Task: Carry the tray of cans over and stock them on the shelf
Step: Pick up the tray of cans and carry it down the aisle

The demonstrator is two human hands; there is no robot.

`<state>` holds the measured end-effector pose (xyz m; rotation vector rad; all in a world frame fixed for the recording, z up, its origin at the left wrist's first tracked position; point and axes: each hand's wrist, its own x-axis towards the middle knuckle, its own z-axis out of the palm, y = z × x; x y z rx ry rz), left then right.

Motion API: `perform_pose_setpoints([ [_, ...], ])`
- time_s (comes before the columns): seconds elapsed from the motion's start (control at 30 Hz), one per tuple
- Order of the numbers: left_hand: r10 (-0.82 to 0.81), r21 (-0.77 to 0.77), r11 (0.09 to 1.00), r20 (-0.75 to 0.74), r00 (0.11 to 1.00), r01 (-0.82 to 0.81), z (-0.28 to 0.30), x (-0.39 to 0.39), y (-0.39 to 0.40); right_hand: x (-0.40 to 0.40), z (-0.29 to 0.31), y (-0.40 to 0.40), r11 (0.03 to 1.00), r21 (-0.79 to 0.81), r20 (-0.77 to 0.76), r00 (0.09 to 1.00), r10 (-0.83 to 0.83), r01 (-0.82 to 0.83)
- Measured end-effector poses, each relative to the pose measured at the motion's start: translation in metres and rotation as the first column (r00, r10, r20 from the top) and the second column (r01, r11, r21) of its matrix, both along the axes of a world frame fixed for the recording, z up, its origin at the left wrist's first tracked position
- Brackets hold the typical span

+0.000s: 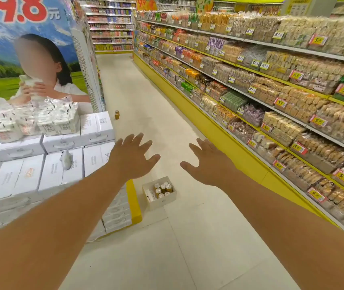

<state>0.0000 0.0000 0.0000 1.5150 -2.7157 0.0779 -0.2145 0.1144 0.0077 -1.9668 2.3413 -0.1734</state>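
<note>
Fingers (134, 138) of both hands, left (132, 159) and right (209, 164), are spread wide and hold nothing, stretched out above the floor (187, 248), with the tray (162, 200) of cans (162, 189) down at 6 o'clock between them, beside a box stack (41, 164) at 9 o'clock.
</note>
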Motion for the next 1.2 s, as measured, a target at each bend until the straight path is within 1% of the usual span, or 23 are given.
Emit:
perform_pose_setpoints([
  [0.13,0.029,0.004,1.0,0.026,0.999,-0.029,-0.007,-0.012,-0.075,-0.013,0.006,-0.07,0.999,0.025,0.011,1.0,-0.026,0.026],
  [0.3,0.005,0.0,1.0,0.018,1.0,-0.005,0.001,-0.035,-0.164,-0.032,0.015,-0.156,0.999,-0.006,-0.012,0.999,-0.039,0.039],
  [0.53,0.019,0.01,1.0,0.036,0.999,-0.019,-0.006,-0.074,-0.257,-0.068,0.005,-0.256,1.0,0.016,-0.01,1.0,-0.025,0.026],
  [0.7,0.022,0.019,1.0,0.05,0.998,-0.023,-0.019,-0.115,-0.323,-0.113,-0.009,-0.331,0.999,0.031,-0.025,1.0,0.018,-0.018],
  [0.97,0.136,-0.013,0.991,-0.02,0.991,-0.136,-0.026,-0.185,-0.431,-0.196,-0.013,-0.458,0.995,0.035,-0.048,0.994,0.094,-0.092],
  [1.2,0.195,-0.025,0.98,-0.029,0.98,-0.196,-0.042,-0.214,-0.499,-0.227,-0.027,-0.544,0.99,0.054,-0.029,0.991,0.132,-0.131],
])
